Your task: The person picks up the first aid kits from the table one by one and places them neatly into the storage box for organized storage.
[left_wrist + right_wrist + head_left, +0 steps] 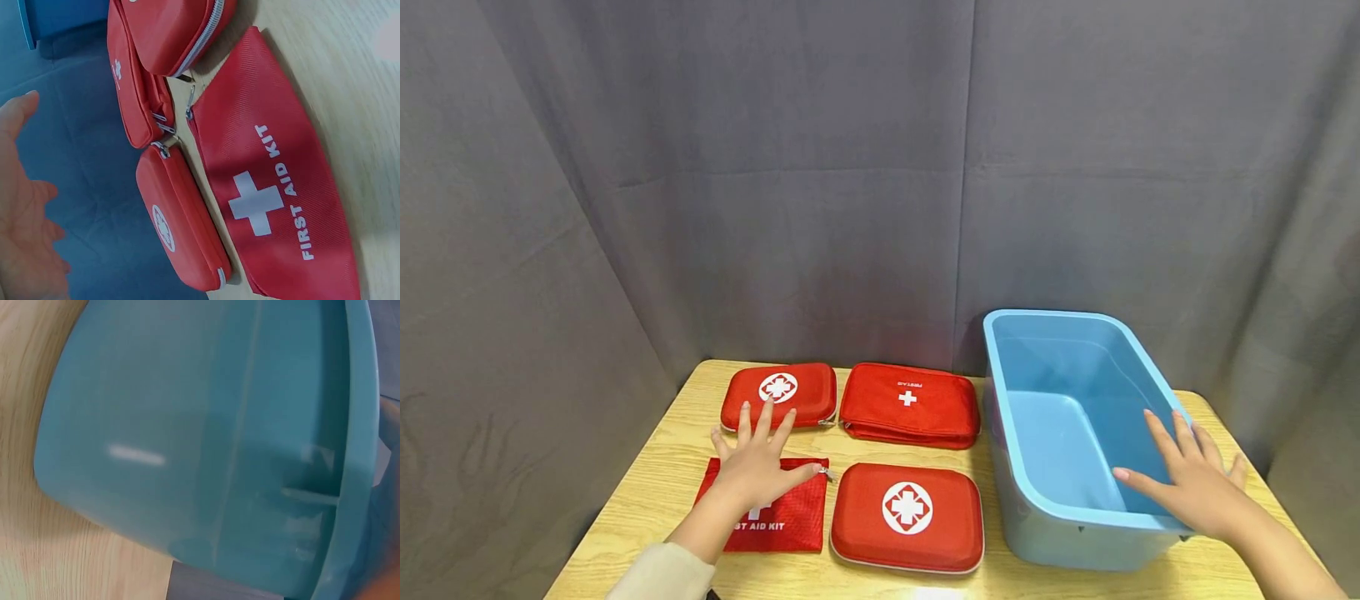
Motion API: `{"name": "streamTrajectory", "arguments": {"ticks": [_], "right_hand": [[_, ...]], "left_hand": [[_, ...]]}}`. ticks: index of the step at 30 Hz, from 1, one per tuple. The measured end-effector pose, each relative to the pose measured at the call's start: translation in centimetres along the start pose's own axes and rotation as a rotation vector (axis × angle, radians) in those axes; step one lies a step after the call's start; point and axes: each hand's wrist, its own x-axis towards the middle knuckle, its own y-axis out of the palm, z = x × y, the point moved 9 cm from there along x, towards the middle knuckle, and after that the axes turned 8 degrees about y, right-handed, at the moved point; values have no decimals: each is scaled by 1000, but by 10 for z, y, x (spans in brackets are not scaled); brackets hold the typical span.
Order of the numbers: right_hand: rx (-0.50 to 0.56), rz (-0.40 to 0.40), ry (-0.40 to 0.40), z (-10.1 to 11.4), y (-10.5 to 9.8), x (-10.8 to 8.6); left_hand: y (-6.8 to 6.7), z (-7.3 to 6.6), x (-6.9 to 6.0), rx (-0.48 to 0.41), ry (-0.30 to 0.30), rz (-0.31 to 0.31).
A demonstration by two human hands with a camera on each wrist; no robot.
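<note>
My left hand (pixel 751 473), fingers spread, hovers above a flat red zip pouch (pixel 801 521) lettered "FIRST AID KIT". In the left wrist view the hand is apart from that pouch (pixel 281 156) and holds nothing. Behind it lies a red hard-shell first aid case (pixel 812 396) with a round white cross emblem. A soft red first aid bag (pixel 940 421) is to its right, and a second, larger hard-shell case (pixel 861 512) sits nearer. Over the near right corner of a blue plastic bin (pixel 1017 462) my right hand (pixel 1198 487) is spread, gripping nothing; whether it touches the rim cannot be told.
All of these stand on a light wooden table (pixel 647 492). The bin takes up the table's right side, its inside showing bare blue floor. Grey curtains (pixel 835 183) hang close behind the table and along both sides.
</note>
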Motion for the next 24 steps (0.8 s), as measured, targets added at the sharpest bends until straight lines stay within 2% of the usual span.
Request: {"name": "streamTrajectory", "arguments": {"ticks": [12,20,24], "right_hand": [[0,34,35,-15,4,-11],[-2,9,39,-20,2,-19],[-1,-2,41,-24,1,-23]], "left_hand": [[11,20,-11,-45,-42,39],[20,29,-16,-60,-59,57],[26,36,-19,-84,-87,78]]}}
